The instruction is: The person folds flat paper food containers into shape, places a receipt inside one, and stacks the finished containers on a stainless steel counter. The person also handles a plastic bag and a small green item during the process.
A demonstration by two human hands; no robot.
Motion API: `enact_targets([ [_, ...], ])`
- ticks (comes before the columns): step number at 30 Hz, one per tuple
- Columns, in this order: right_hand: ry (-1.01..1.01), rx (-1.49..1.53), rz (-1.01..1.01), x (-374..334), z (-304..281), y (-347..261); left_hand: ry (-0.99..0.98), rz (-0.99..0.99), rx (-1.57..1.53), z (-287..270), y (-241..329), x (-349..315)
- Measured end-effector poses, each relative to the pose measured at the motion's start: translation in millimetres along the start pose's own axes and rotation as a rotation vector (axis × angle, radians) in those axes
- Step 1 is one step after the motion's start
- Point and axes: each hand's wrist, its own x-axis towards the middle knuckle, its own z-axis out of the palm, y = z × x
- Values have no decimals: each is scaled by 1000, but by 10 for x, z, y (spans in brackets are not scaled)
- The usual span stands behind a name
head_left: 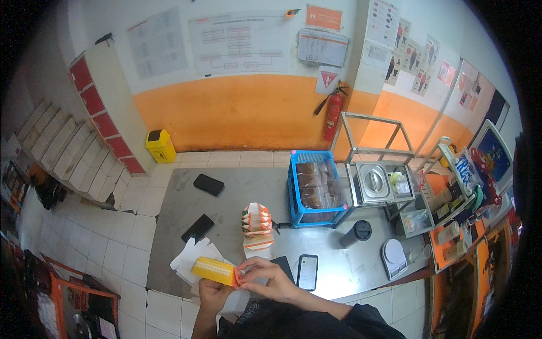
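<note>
A small yellow cardboard box (213, 269) with a pale patterned side and an orange end is held above the near edge of the steel table (180, 226). My left hand (213, 292) grips it from below, closed around its lower side. With thumb and fingers, my right hand (266, 277) pinches the orange flap at its right end. White unfolded cartons (189, 257) lie just left of and beneath the box. Beyond my hands stands a row of nested orange-and-white food boxes (257, 223).
Two black phones (208, 185) lie on the table's left half. A lit phone (307, 272), a dark tumbler (357, 233) and a white scale (393, 257) are on the right. Behind stand a blue crate (319, 217) of packaged brown food and a steel rack holding a lidded pan (374, 182).
</note>
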Motion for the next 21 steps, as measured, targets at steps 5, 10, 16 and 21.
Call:
enact_targets([
  [5, -23, -7, -121, -5, 78, -32, 97, 190, 160, 19, 32, 11],
  [10, 12, -108, -52, -4, 93, -22, 46, 152, -48, 81, 47, 15],
  [16, 42, -504, -91, 28, 47, 124, -36, 144, 438, 62, -11, -15],
  [21, 71, -366, 167, 14, 49, 148, -137, 164, 955, 74, -71, -50],
])
